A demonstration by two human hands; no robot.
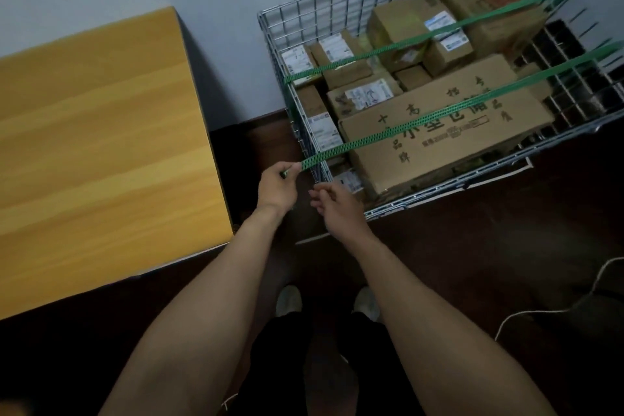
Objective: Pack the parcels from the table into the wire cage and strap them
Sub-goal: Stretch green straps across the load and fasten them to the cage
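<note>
The wire cage (297, 15) stands on the floor at the upper right, filled with several cardboard parcels; the largest is a long printed carton (449, 142) at the front. Two green straps run across the parcels: a far strap (388, 49) and a near strap (405, 123). My left hand (278, 187) pinches the near strap's free end just outside the cage's left wall and holds it taut. My right hand (334, 204) hovers beside the cage's front left corner with loosely curled fingers, holding nothing that I can see.
A wooden table (94, 145) fills the left side, its top bare. Dark floor lies in front of the cage. A white cord (553, 309) trails on the floor at the lower right. My feet in light shoes (290, 302) show below the hands.
</note>
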